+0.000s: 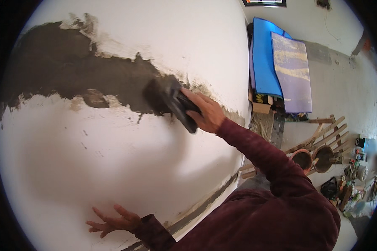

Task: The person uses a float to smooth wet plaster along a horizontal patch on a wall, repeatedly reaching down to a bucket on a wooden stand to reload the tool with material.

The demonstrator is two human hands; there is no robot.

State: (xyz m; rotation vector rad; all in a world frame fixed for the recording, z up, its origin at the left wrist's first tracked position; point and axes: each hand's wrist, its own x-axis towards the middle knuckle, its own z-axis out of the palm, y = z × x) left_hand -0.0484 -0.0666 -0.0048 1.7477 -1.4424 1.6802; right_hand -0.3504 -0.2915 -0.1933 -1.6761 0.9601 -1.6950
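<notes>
My right hand [207, 113] grips a dark plastering float [181, 102], its flat face against the white wall [113, 154]. Beneath and to the left of the float runs a broad, ragged band of wet grey mortar [71, 67]. A rough brownish patch [95, 98] shows at the band's lower edge. Down near the bottom, my left hand [117, 221] is open with its fingers spread, holding nothing. It is close to the bare white wall; whether it touches cannot be made out. Both arms wear dark maroon sleeves.
Blue and purple foam sheets [292, 73] lean over boxes to the right. Two mortar-stained buckets [301, 160] stand beside a slatted wooden frame [329, 136]. Assorted tools and a black bag [329, 188] lie at the far right. A grey strip [205, 204] runs along the wall's lower edge.
</notes>
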